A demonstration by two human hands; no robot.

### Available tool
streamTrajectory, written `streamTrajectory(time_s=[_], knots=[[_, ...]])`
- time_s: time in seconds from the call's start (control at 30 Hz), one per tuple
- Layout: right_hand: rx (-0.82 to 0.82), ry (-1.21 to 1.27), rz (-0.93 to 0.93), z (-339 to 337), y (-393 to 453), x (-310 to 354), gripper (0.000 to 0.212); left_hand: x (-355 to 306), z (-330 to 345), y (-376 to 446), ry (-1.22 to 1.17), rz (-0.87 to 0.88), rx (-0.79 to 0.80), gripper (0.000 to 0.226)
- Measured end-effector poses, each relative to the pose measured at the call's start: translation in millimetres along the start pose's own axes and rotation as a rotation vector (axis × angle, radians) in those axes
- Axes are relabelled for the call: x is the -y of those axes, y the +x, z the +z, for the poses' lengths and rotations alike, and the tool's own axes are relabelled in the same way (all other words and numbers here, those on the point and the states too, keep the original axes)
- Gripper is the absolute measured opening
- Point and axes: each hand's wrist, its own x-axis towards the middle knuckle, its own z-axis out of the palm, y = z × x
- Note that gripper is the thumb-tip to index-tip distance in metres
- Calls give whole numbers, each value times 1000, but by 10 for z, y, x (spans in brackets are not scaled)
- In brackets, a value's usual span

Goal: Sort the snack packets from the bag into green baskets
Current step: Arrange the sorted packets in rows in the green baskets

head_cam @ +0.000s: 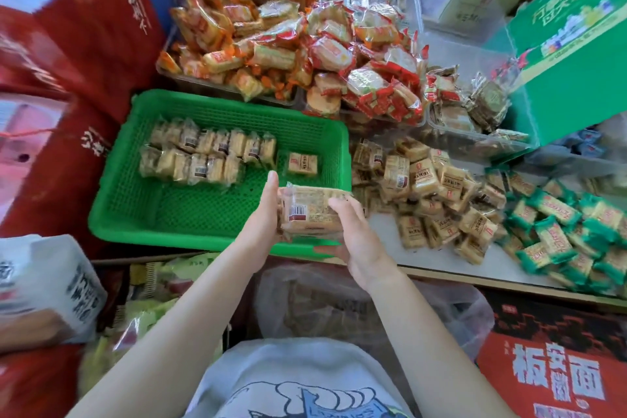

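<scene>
1. Leftmost, red cartons are stacked along the left edge of the frame, and a white packet is seen at lower left.
2. Left of centre, a green basket is set, with two rows of tan snack packets lined up inside it and one single packet lying apart near its right wall.
3. At centre, a stack of snack packets is held over the basket's near right corner; it is pressed by the left hand from the left, fingers straight, and gripped by the right hand, fingers curled around its right end.
4. Below the hands, a clear plastic bag is visible.
5. Right of centre, a loose pile of tan packets is heaped just beside the basket.
6. At the right edge, green-wrapped packets are piled, under a green carton.
</scene>
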Motion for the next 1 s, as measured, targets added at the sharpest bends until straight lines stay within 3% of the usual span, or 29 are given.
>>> streamTrajectory(time_s=[0.1, 0.2, 0.3, 0.37, 0.43, 0.5, 0.6, 0.73, 0.87, 1.0], knots=[[2, -27, 45, 150, 158, -5, 52, 55, -279, 48, -7, 26, 149, 71], [75, -96, 120, 336, 329, -21, 71, 132, -537, 117, 4, 43, 127, 92], [175, -187, 203, 510, 590, -38, 86, 162, -737, 201, 83, 36, 37, 94], [100, -282, 251, 661, 780, 3, 109, 250, -911, 291, 486, 137, -161, 75], [-46, -392, 280, 789, 1019, 18, 118, 346, -1104, 292, 975, 323, -473, 55], [-197, -495, 228, 918, 1246, 9, 117, 366, -1255, 246, 1169, 351, -595, 46], [-339, -625, 116, 1173, 1472, -29, 118, 412, -1317, 255, 1227, 229, -584, 44], [-410, -736, 23, 1424, 1560, -137, 114, 437, -1324, 295, 1210, 250, -590, 44], [-429, -637, 213, 1392, 1650, -231, 114, 478, -1339, 321, 1232, 289, -601, 44], [-329, -316, 403, 1391, 1600, -196, 122, 480, -1334, 339, 1256, 299, -614, 43]])
